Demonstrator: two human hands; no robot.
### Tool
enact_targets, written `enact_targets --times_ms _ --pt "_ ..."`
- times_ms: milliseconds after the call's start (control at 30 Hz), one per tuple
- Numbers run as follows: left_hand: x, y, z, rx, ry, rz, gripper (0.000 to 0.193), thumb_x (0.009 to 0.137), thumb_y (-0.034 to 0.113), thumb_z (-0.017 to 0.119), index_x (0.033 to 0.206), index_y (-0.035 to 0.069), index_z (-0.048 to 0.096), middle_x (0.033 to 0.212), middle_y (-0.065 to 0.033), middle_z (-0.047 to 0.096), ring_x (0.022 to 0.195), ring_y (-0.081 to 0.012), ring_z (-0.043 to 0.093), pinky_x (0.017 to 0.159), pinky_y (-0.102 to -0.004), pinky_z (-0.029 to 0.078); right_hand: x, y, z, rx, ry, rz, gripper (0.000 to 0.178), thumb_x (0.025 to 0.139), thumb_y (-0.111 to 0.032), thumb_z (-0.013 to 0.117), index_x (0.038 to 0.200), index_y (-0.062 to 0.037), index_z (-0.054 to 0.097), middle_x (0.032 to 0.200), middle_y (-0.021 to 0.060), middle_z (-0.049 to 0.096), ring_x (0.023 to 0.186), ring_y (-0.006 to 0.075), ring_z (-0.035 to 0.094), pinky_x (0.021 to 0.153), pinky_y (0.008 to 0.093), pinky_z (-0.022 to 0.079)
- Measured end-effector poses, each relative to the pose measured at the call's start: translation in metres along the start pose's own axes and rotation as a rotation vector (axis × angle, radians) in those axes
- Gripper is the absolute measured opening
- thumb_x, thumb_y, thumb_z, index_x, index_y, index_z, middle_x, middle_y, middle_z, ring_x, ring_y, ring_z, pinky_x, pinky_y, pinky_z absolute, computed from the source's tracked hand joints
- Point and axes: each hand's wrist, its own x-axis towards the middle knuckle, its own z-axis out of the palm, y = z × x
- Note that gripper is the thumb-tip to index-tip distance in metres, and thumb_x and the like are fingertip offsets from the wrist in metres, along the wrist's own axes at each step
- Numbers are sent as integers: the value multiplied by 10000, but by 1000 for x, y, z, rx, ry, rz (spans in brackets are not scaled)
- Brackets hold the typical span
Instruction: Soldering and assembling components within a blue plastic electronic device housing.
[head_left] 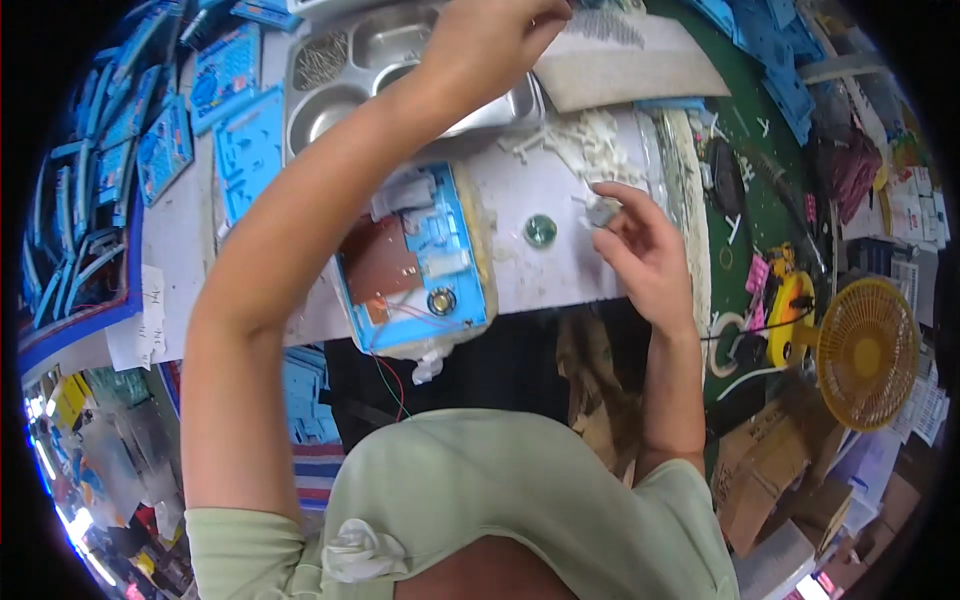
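Note:
My left hand [490, 45] is stretched across to the far edge of the view, above the steel compartment tray [293, 100]. Its fingers are curled together and partly cut off, so I cannot make out what they hold. Between thumb and forefinger, my right hand [648, 250] pinches a small grey-and-white part [602, 212]. Left of it lies a round greenish disc [540, 231]. An open blue plastic casing [465, 305] lies below my left forearm, with a brown circuit board [380, 260], a small round speaker [441, 301] and thin wires.
White plastic pieces [600, 140] lie heaped beyond my right hand, near a beige sheet [630, 75]. Small screws [321, 60] fill one tray compartment. Blue casings [110, 130] crowd the left. A yellow fan [866, 352] stands at the right, near cardboard boxes [765, 465].

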Motion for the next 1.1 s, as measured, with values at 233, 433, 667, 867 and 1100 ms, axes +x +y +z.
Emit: enact_targets --times_ms 233,433,667,867,1100 --pt "-111 113 -133 -336 -287 -583 97 920 -27 676 1001 -40 727 1013 -82 727 922 -133 663 811 -262 526 23 5 6 -369 -216 31 401 902 -46 700 1302 -61 671 773 -31 523 700 65 490 646 244 437" --pt "-187 132 -145 -436 -128 -810 143 912 -77 666 1044 -46 713 1048 -99 687 936 -132 670 801 -247 546 42 -12 15 -742 -388 -12 442 844 -40 679 1285 -78 682 789 41 592 678 133 560 666 293 485" --pt "-208 149 -133 -628 -19 -910 166 911 -121 642 1062 -63 680 1112 -124 658 1000 -180 670 857 -279 569 50 0 23 -1049 -368 -527 397 822 -76 652 1217 -79 687 773 140 640 722 272 650 703 361 519" --pt "-203 150 -132 -504 -145 -853 184 881 -86 702 1055 -26 690 1042 -116 671 945 -193 682 795 -301 570 11 -23 54 39 -224 89 444 878 -46 707 1315 -17 639 816 -10 630 749 62 582 675 214 453" --pt "-203 159 -127 -525 -146 -948 317 901 -83 710 1188 -1 602 1093 -82 663 1003 -146 669 854 -282 577 -17 -24 103 462 -481 289 516 927 -11 700 1416 17 539 855 -13 610 772 55 566 698 210 445"
